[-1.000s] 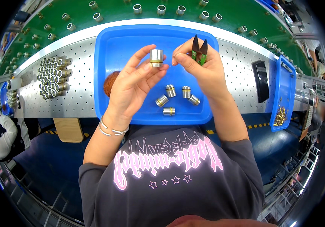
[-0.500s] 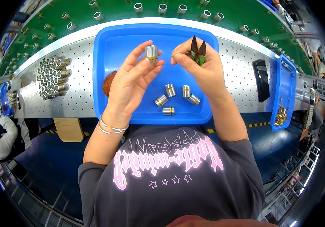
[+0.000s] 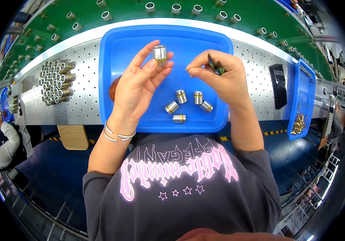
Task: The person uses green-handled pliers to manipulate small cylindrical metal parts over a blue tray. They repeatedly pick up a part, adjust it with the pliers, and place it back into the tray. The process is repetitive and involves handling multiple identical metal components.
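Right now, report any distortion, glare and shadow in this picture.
Head view: the white strip bows across the top, and the corners go black; head view: bright highlights on the held metal sleeve; head view: dark shadows right of the clustered sleeves.

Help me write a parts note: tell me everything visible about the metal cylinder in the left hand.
The metal cylinder is short, shiny and silver, with a yellowish band round its lower part and a silver section below that. It looks like polished metal. Held roughly upright over the blue tray, it is gripped by the fingers of the left hand; the right hand does not touch it. Its inside cannot be made out.
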The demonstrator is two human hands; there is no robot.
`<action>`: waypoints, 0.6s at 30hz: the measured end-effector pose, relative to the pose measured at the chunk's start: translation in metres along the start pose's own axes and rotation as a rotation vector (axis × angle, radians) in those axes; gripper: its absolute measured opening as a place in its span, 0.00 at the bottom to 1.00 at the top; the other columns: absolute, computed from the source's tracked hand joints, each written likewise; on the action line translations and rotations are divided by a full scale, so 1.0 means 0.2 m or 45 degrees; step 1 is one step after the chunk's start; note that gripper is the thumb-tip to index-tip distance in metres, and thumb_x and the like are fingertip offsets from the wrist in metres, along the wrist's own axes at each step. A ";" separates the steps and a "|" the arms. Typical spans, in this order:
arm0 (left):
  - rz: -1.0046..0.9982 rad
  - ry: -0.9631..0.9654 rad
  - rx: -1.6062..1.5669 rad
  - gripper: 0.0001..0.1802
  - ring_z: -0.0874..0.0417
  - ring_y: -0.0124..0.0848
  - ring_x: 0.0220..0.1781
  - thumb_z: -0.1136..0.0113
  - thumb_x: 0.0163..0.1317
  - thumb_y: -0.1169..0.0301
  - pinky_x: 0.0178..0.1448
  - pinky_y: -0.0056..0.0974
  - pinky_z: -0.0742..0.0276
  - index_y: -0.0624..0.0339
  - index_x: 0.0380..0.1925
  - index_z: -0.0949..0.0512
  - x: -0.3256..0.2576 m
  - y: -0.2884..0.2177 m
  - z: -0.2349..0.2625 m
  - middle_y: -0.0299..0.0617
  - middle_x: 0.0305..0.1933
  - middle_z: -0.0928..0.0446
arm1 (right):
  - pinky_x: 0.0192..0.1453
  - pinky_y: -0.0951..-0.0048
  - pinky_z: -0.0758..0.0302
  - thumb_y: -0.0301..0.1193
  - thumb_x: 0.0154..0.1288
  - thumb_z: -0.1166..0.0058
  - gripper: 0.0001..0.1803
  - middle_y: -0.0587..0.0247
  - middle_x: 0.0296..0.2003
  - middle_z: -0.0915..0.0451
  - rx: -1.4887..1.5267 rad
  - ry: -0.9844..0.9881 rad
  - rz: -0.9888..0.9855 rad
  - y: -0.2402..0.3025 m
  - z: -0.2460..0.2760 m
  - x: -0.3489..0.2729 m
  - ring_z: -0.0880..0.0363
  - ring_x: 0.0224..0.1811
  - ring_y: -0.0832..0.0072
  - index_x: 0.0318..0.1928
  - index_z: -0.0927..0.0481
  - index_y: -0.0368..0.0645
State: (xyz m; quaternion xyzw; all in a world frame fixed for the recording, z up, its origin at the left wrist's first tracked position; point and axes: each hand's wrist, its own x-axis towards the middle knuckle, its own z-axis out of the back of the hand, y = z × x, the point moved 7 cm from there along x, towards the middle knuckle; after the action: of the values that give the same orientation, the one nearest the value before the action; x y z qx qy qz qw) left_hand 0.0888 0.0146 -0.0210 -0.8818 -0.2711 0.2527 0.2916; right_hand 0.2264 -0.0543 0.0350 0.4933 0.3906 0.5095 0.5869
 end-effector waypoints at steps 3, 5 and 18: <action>-0.113 0.043 0.302 0.26 0.23 0.34 0.52 0.47 0.62 0.75 0.58 0.35 0.28 0.62 0.60 0.39 -0.02 -0.03 -0.04 0.51 0.50 0.26 | 0.28 0.87 0.37 0.22 0.51 0.40 0.08 0.68 0.30 0.21 -0.212 -0.016 0.017 0.03 0.03 0.02 0.27 0.29 0.86 0.35 0.19 0.37; -0.231 0.081 0.562 0.26 0.24 0.34 0.52 0.47 0.61 0.78 0.57 0.34 0.28 0.62 0.60 0.39 -0.03 -0.05 -0.07 0.50 0.49 0.26 | 0.27 0.86 0.39 0.22 0.51 0.40 0.10 0.69 0.30 0.21 -0.362 -0.071 0.127 0.07 0.05 0.04 0.28 0.28 0.86 0.37 0.18 0.38; 0.045 0.140 0.342 0.26 0.21 0.31 0.47 0.45 0.61 0.73 0.54 0.33 0.26 0.62 0.59 0.37 -0.04 0.01 -0.08 0.48 0.48 0.24 | 0.30 0.84 0.35 0.26 0.55 0.42 0.05 0.67 0.25 0.25 -0.242 0.041 -0.048 0.01 0.06 0.08 0.28 0.28 0.83 0.31 0.22 0.38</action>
State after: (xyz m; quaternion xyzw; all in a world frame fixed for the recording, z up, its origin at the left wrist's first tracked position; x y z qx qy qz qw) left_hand 0.0928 0.0015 -0.0091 -0.8519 -0.2028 0.2432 0.4171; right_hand 0.2414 -0.0408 0.0399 0.4197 0.3592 0.5410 0.6341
